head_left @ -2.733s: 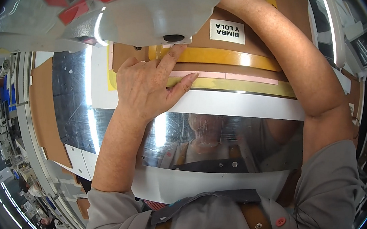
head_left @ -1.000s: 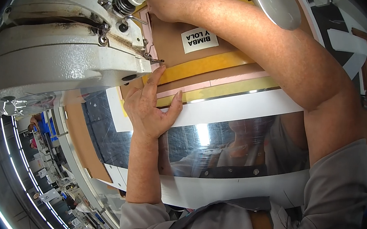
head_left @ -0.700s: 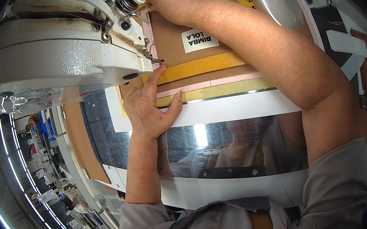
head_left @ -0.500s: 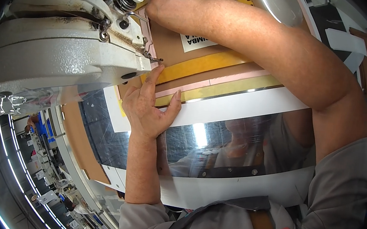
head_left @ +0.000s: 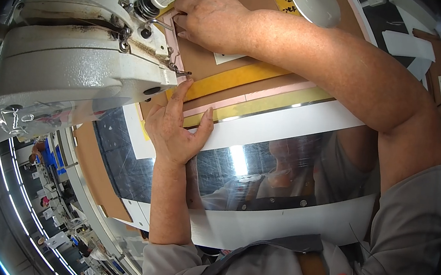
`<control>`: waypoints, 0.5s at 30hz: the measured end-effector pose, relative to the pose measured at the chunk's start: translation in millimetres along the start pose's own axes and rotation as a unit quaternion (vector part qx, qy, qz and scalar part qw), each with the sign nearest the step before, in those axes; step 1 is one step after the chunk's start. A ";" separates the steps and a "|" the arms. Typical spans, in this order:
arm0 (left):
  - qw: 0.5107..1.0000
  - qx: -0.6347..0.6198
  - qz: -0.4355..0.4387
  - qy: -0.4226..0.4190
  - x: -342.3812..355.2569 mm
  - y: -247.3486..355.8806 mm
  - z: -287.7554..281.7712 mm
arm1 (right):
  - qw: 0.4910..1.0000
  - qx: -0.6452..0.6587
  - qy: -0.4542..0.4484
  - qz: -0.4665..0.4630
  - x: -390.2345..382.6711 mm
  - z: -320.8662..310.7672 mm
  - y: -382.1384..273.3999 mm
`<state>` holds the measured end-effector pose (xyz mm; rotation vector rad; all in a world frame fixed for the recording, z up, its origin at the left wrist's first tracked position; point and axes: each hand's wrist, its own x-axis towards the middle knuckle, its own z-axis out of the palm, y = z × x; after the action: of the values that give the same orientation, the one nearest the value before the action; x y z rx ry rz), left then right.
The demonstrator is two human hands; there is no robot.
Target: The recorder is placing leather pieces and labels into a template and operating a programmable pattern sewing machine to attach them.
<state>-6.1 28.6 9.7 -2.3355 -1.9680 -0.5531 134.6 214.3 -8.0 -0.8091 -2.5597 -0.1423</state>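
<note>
Right hand [head_left: 214, 21] has shifted, fingers [head_left: 185, 5] spread leftward.

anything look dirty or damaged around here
Yes: brown grime stains the white sewing machine, standing out against its pale paint; the shiny metal surface near the forearms looks scratched.

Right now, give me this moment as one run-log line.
left hand: spread, at yellow strip's left end | right hand: over brown panel | sewing machine: left of both hands
</note>
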 end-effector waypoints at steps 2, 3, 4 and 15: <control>1.000 -0.003 0.018 0.017 -0.7 -3.1 2.4 | 1.000 0.000 -0.025 0.011 0.7 -2.1 -1.2; 1.000 -0.003 0.018 0.017 -1.0 -3.3 2.5 | 1.000 0.000 -0.025 0.011 0.7 -3.4 -2.1; 1.000 -0.003 0.019 0.018 -1.2 -3.2 2.2 | 0.999 -0.016 -0.028 0.009 0.7 -4.9 -3.2; 1.000 -0.004 0.022 0.022 -1.4 -5.2 1.1 | 0.997 0.009 -0.077 -0.004 1.0 -10.4 -5.9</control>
<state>-11.0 28.6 7.3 -2.3427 -1.8948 -0.6062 134.5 207.6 2.0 -0.8333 -2.7040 -0.0618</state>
